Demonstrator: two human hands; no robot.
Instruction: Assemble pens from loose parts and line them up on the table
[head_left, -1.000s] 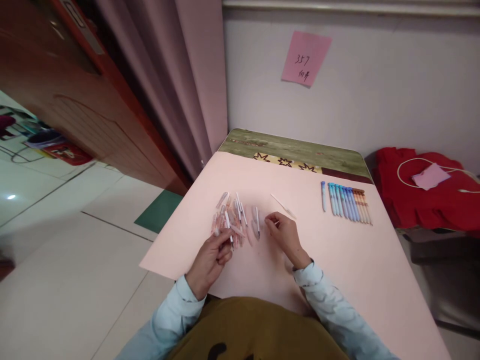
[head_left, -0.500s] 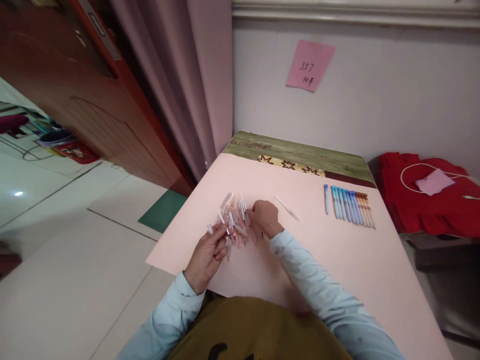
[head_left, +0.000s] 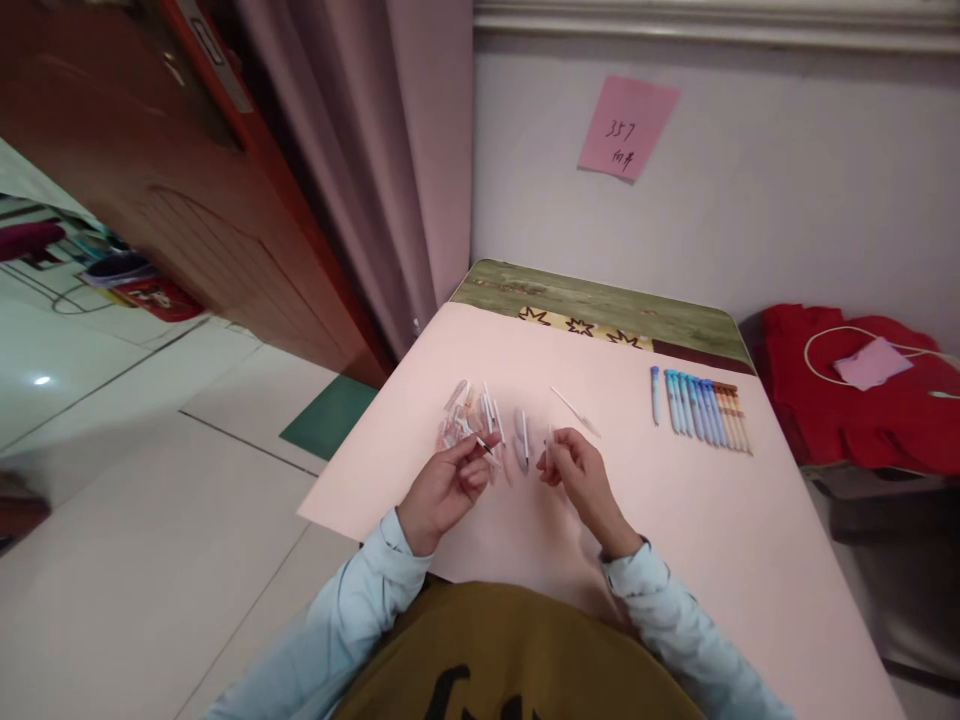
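A heap of loose pen parts [head_left: 472, 420], pinkish barrels and thin white refills, lies on the pink sheet [head_left: 675, 520] covering the table. My left hand [head_left: 446, 490] is closed on a thin pen piece at the heap's near edge. A little to the right, my right hand [head_left: 577, 472] pinches a small pale pen piece just above the sheet. One barrel and refill [head_left: 523, 448] lie between the hands. A single white refill [head_left: 574, 410] lies apart beyond my right hand.
A row of several finished blue and orange pens [head_left: 701, 405] lies at the far right of the sheet. A red cloth with a white cable [head_left: 862, 400] sits right of the table. A pink note [head_left: 628, 128] hangs on the wall; a curtain [head_left: 375, 170] hangs left.
My right hand reached left into the heap, then drew back right holding a small piece. My left hand stayed at the heap's near edge and shifted slightly right.
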